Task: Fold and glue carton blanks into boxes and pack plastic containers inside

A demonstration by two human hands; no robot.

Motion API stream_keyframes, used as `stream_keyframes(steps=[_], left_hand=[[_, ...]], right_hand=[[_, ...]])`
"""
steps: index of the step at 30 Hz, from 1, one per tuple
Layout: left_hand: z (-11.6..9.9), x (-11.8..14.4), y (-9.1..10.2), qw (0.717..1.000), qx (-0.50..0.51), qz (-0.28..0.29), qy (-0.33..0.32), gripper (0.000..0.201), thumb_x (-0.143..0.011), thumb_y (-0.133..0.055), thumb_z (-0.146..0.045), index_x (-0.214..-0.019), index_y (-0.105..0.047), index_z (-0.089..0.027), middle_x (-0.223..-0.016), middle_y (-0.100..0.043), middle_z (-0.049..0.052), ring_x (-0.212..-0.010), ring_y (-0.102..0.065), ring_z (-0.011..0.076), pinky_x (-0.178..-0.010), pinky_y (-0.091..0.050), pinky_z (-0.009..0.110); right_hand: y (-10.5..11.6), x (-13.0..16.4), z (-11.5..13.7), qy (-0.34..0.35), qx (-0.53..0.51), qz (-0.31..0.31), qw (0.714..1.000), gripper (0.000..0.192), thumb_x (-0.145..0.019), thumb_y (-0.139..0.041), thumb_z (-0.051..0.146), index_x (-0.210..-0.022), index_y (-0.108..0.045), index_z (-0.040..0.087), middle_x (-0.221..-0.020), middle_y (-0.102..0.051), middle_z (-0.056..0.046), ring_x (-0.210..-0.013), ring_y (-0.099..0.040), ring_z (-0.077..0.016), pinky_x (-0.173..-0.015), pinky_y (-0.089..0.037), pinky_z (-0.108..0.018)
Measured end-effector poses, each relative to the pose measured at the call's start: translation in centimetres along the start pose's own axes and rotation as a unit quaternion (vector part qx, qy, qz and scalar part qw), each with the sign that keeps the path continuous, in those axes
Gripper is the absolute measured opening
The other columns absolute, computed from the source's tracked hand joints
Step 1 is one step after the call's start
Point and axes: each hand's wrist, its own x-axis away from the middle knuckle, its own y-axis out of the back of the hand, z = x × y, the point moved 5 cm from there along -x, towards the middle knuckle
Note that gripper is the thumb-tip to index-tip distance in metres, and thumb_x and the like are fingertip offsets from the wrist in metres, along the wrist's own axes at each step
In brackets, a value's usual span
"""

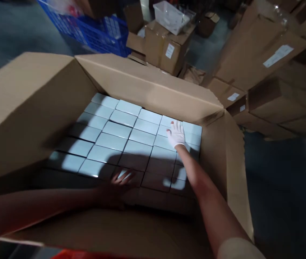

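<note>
Both hands are reaching into the big carton [153,86], apart. Right hand [176,134] is lying flat, fingers spread, on the pale small boxes [115,138] near the far-right corner; left hand [119,183] is resting open on the shaded near row.

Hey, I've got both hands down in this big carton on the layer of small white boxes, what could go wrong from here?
The small white boxes sit edge to edge, so the right hand pressing flat may dent a lid or find no gap to grip. The left hand works in deep shadow near the close wall, where a misaligned box is hard to spot. Both forearms reach over the carton rim, which could buckle under leaning weight.
</note>
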Motion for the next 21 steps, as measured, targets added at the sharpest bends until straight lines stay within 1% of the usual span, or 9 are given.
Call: stream_keyframes(steps=[5,8,11,14,15,16,18,20,21], left_hand=[[0.7,-1.4,2.1,0.996,-0.011,-0.087,-0.014,0.094,-0.076,-0.083,-0.067,-0.159,-0.055,-0.032,-0.167,-0.048,0.019,-0.152,-0.049,0.0485,-0.123,-0.037,0.069],[0.6,-2.6,4.3,0.994,-0.021,-0.105,-0.029,0.093,-0.073,-0.090,-0.058,-0.156,-0.059,-0.032,-0.166,-0.048,0.018,-0.150,-0.052,0.0452,-0.120,-0.044,0.063],[-0.4,-4.5,7.4,0.995,-0.031,-0.091,0.000,0.066,-0.077,-0.089,-0.040,-0.140,-0.073,-0.028,-0.156,-0.061,0.018,-0.137,-0.066,0.0408,-0.110,-0.055,0.058],[-1.9,-4.8,12.3,0.992,-0.034,-0.100,0.062,0.034,-0.086,-0.082,-0.035,-0.119,-0.082,-0.029,-0.125,-0.082,0.012,-0.111,-0.080,0.0328,-0.105,-0.060,0.051],[-2.4,-4.0,14.4,0.990,-0.031,-0.112,0.082,0.035,-0.090,-0.078,-0.040,-0.124,-0.079,-0.031,-0.119,-0.084,0.009,-0.108,-0.080,0.0302,-0.109,-0.058,0.051],[-3.0,-2.5,16.6,0.984,-0.030,-0.139,0.105,0.043,-0.096,-0.072,-0.044,-0.136,-0.073,-0.031,-0.126,-0.081,0.010,-0.117,-0.078,0.0289,-0.116,-0.053,0.051],[-4.2,2.6,21.0,0.950,-0.015,-0.261,0.167,0.058,-0.103,-0.061,-0.047,-0.157,-0.054,-0.026,-0.154,-0.065,0.015,-0.142,-0.063,0.0287,-0.125,-0.044,0.049],[-5.7,10.3,22.6,0.870,0.014,-0.421,0.256,0.060,-0.107,-0.053,-0.046,-0.163,-0.046,-0.024,-0.162,-0.057,0.016,-0.148,-0.057,0.0262,-0.126,-0.044,0.042],[-6.7,14.5,21.5,0.819,0.029,-0.479,0.313,0.054,-0.109,-0.048,-0.043,-0.160,-0.049,-0.025,-0.158,-0.061,0.015,-0.144,-0.061,0.0252,-0.123,-0.047,0.041]], right_hand=[[1.1,-0.3,-0.7,-0.015,0.006,0.007,1.000,0.055,-0.114,-0.030,0.039,-0.155,-0.053,0.011,-0.152,-0.060,-0.021,-0.149,-0.043,-0.0286,-0.123,-0.034,-0.050],[3.2,-0.7,-0.2,0.004,0.019,-0.024,1.000,0.055,-0.112,-0.030,0.039,-0.147,-0.061,0.011,-0.140,-0.067,-0.023,-0.141,-0.052,-0.0286,-0.117,-0.042,-0.052],[5.7,-0.4,0.8,0.032,0.018,-0.071,0.997,0.055,-0.109,-0.027,0.040,-0.143,-0.066,0.020,-0.137,-0.068,-0.024,-0.134,-0.057,-0.0330,-0.104,-0.049,-0.064],[8.3,0.9,2.3,0.060,-0.006,-0.122,0.991,0.059,-0.106,-0.022,0.036,-0.138,-0.070,0.021,-0.139,-0.065,-0.030,-0.128,-0.062,-0.0411,-0.089,-0.047,-0.077],[9.2,1.5,2.8,0.071,-0.018,-0.138,0.988,0.060,-0.105,-0.021,0.036,-0.135,-0.072,0.026,-0.138,-0.065,-0.031,-0.126,-0.064,-0.0425,-0.085,-0.047,-0.078],[10.1,2.1,3.3,0.085,-0.032,-0.152,0.984,0.059,-0.105,-0.022,0.038,-0.133,-0.073,0.027,-0.135,-0.067,-0.031,-0.125,-0.065,-0.0451,-0.081,-0.046,-0.080],[11.9,3.5,3.9,0.114,-0.065,-0.171,0.976,0.056,-0.105,-0.025,0.046,-0.126,-0.075,0.034,-0.127,-0.070,-0.029,-0.120,-0.069,-0.0477,-0.074,-0.047,-0.078],[13.6,4.9,4.0,0.148,-0.113,-0.161,0.969,0.048,-0.104,-0.032,0.054,-0.116,-0.076,0.039,-0.116,-0.074,-0.019,-0.115,-0.073,-0.0459,-0.073,-0.049,-0.076],[14.5,5.6,4.0,0.169,-0.128,-0.148,0.966,0.043,-0.102,-0.038,0.056,-0.110,-0.076,0.039,-0.108,-0.075,-0.014,-0.109,-0.075,-0.0448,-0.072,-0.050,-0.074]])
